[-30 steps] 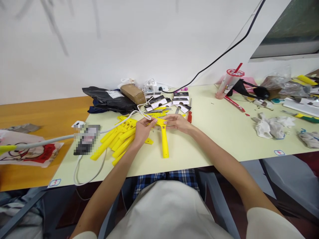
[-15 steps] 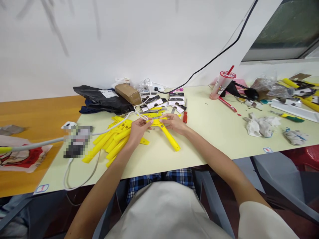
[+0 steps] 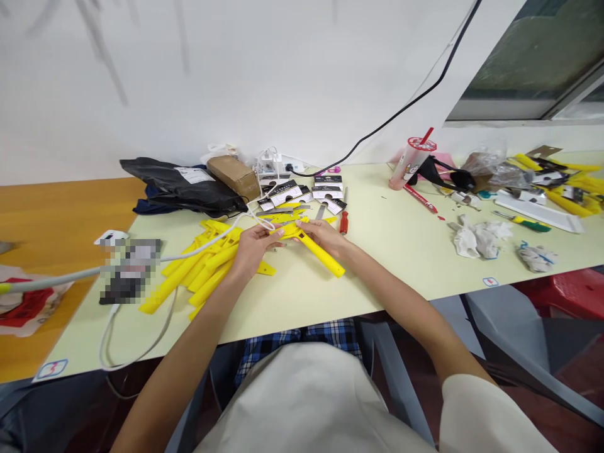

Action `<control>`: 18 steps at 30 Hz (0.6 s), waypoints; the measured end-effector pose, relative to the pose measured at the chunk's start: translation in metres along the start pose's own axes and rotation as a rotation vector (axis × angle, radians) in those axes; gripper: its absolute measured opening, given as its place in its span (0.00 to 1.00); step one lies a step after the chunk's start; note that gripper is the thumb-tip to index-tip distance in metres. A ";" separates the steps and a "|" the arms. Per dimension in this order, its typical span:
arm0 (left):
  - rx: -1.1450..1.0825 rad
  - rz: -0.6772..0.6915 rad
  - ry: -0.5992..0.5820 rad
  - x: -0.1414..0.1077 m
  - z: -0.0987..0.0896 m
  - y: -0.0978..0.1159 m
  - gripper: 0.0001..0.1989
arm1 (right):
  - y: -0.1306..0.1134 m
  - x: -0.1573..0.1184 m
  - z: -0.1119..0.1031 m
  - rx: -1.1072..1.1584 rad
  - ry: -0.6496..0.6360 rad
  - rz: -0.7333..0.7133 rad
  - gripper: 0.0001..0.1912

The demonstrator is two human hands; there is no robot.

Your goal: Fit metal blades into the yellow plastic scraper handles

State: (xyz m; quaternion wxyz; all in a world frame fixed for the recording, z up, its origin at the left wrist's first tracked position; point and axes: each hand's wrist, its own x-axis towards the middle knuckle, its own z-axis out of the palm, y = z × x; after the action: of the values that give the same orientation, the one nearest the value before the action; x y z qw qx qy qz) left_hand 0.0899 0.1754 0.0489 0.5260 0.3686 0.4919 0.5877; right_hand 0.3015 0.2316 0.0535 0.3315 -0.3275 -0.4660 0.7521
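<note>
Fingers closed, my left hand (image 3: 253,249) and right hand (image 3: 325,236) pinch the yellow tool (image 3: 323,253), which the nearby white cable (image 3: 177,257) could, I judge, snag.

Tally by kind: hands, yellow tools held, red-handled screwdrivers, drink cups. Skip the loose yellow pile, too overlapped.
Hands: 2 (left hand, right hand)
Held yellow tool: 1, in both hands
Red-handled screwdriver: 1
Drink cup: 1
Total: 5
</note>
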 end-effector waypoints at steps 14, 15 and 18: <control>0.019 0.050 0.047 -0.001 0.002 -0.003 0.24 | 0.000 -0.002 0.006 -0.040 -0.040 -0.008 0.18; 0.021 0.056 0.050 -0.001 0.002 -0.002 0.25 | 0.000 -0.002 0.006 -0.039 -0.046 -0.011 0.18; 0.040 0.076 0.052 0.000 0.001 -0.003 0.26 | -0.001 -0.005 0.008 -0.025 -0.070 -0.017 0.20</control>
State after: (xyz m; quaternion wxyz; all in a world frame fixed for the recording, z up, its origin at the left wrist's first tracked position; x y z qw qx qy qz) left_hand 0.0919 0.1751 0.0467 0.4830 0.3821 0.5025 0.6068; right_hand 0.2975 0.2242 0.0585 0.3172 -0.3013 -0.4894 0.7544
